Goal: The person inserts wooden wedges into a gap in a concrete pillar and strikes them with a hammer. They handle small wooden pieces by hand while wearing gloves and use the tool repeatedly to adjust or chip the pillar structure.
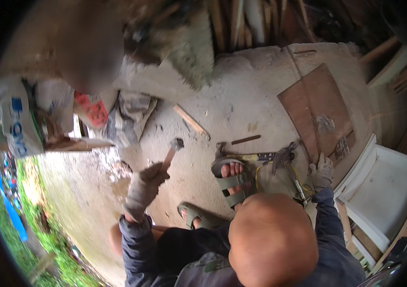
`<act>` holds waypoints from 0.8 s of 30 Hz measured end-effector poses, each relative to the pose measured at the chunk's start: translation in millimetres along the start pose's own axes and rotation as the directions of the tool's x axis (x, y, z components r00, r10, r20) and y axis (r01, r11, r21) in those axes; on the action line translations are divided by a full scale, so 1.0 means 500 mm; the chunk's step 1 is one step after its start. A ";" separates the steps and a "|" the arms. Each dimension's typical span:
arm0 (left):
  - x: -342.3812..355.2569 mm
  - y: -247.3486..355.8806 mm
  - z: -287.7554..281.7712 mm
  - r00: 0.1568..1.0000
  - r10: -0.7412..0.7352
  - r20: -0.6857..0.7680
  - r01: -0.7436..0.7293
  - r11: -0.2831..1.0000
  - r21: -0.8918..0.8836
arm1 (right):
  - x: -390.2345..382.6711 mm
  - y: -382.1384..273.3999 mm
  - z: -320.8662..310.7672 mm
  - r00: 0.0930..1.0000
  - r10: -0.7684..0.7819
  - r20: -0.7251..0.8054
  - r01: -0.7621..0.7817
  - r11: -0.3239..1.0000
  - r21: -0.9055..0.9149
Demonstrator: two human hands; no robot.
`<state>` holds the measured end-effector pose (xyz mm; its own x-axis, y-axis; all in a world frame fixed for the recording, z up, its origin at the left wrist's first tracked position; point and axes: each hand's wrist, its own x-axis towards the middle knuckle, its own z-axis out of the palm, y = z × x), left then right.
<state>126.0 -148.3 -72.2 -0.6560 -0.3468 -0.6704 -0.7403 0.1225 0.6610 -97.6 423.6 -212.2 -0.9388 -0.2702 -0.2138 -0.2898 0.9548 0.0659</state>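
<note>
My gloved left hand [147,186] is closed round the pale handle of a small tool [176,144] with a metal head. My gloved right hand [322,172] is closed on what looks like a long thin rod [300,76] lying across a brown board [304,107]. Between my hands, a claw hammer [284,157] and a second hammer-like tool [221,150] lie by my sandalled foot [232,174], with a yellow cord [257,178] beside them. A short dark bar [245,139] and a wooden strip [189,119] rest on the concrete floor [170,86].
Sacks [21,124] and folded cloth [129,115] are piled at the upper left. Planks [242,24] lean along the back. A white drawer-like box [383,191] stands at my right. Grass [55,244] and a blue strip [9,201] edge the concrete at left.
</note>
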 end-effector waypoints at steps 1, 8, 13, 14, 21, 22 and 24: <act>0.004 0.003 0.000 1.000 -0.012 -0.018 0.011 0.999 -0.045 | 0.018 -0.011 -0.018 1.000 -0.014 -0.018 0.014 1.000 0.005; 0.007 -0.010 -0.047 0.988 0.108 -0.114 -0.110 0.994 -0.014 | 0.090 -0.195 -0.197 0.992 -0.047 -0.120 0.052 0.998 0.037; -0.014 0.031 -0.056 0.987 0.119 -0.106 -0.120 0.993 -0.005 | 0.142 -0.365 -0.191 0.943 -0.288 -0.167 0.311 0.941 0.134; -0.014 0.033 -0.057 0.985 0.134 -0.110 -0.134 0.991 0.003 | 0.155 -0.410 -0.181 0.918 -0.359 -0.165 0.384 0.909 0.159; -0.061 0.077 -0.081 0.979 0.121 -0.165 -0.124 0.992 -0.010 | 0.249 -0.750 -0.104 0.614 -0.782 -0.108 0.781 0.581 0.230; -0.073 0.083 -0.082 0.972 0.153 -0.179 -0.160 0.987 -0.023 | 0.256 -0.788 -0.091 0.566 -0.821 -0.081 0.813 0.539 0.220; -0.071 0.078 -0.080 0.955 0.223 -0.196 -0.229 0.973 -0.011 | 0.280 -0.835 -0.070 0.483 -0.875 -0.028 0.866 0.473 0.164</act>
<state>126.1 -168.2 -9.4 -0.7627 -0.4857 -0.4269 -0.5684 0.1886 0.8009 -114.6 -17.4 -235.8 -0.2053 -0.9695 -0.1339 -0.9191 0.2380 -0.3141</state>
